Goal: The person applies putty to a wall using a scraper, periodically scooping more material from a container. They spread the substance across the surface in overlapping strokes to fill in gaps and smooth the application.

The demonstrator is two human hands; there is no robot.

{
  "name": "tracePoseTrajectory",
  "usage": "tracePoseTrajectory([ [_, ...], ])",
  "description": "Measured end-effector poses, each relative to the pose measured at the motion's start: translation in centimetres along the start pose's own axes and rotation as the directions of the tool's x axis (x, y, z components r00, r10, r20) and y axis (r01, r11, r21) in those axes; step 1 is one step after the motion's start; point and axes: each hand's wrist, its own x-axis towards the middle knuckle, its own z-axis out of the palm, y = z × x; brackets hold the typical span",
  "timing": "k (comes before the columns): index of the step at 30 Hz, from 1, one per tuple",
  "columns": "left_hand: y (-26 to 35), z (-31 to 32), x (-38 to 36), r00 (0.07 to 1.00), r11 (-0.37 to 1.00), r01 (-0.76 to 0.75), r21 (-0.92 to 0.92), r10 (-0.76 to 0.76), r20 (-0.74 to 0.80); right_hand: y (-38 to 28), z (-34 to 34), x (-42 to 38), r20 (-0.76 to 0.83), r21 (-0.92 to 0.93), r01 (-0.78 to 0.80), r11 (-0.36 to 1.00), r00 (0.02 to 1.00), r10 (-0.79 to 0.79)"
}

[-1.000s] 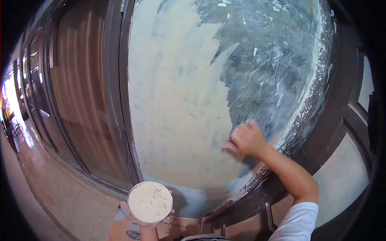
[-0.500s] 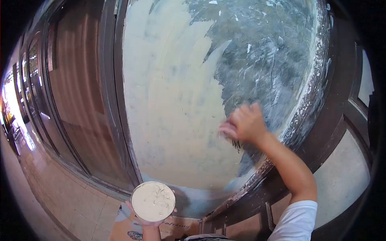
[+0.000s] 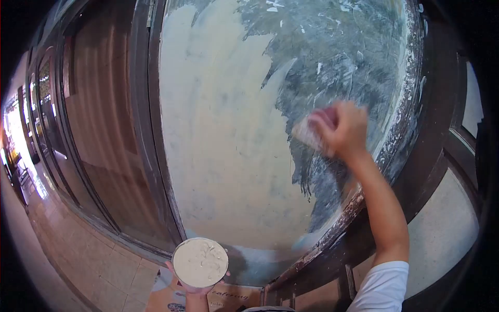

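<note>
A tall panel (image 3: pixel 223 135) fills the middle of the view, coated cream on its left side and streaky grey-green on its right. Over the ragged border between the two areas is my right hand (image 3: pixel 343 127), its fingers closed on a blurred, pale flat scraper (image 3: pixel 311 136). Down at the lower left, my left hand (image 3: pixel 196 289) supports a round container (image 3: pixel 200 262) from below, fingers wrapped round its sides. Thick cream paste with a swirled surface fills the container.
Dark frames border the panel, the right one (image 3: pixel 400 119) flaking and smeared white. Glass doors (image 3: pixel 104 104) with a brown curtain stand at left above a tiled floor (image 3: pixel 99 260). A printed mat (image 3: pixel 234 297) lies below.
My right hand has moved up and to the right over the grey-green area, and the scraper now shows more. The container in my left hand has shifted only slightly.
</note>
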Motion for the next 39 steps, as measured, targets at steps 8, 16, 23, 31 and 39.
tracePoseTrajectory([
  [8,-0.5,0.4,-0.3,0.998,0.998,0.066,0.015,-0.066,0.003,-1.7,0.0,-5.3,0.282,0.264,0.381,0.886,0.848,-0.449],
  [16,-0.1,-0.8,-0.8,0.991,0.993,0.019,0.12,-0.004,-0.131,0.9,0.5,0.8,-0.101,0.098,-0.094,0.991,0.989,0.104],
  [23,-1.0,-0.3,-0.4,0.973,0.996,-0.066,0.062,0.078,-0.217,-3.0,1.4,-7.9,0.267,0.238,0.428,0.872,0.834,-0.483],
  [31,-1.1,0.4,0.4,0.993,0.997,0.08,-0.014,-0.081,-0.089,1.2,0.5,2.8,-0.078,0.132,-0.162,0.978,0.982,0.173],
  [39,-0.7,-0.1,0.4,0.994,0.999,0.044,-0.032,-0.047,-0.097,-3.1,1.9,-2.7,0.122,0.145,0.355,0.924,0.92,-0.373],
])
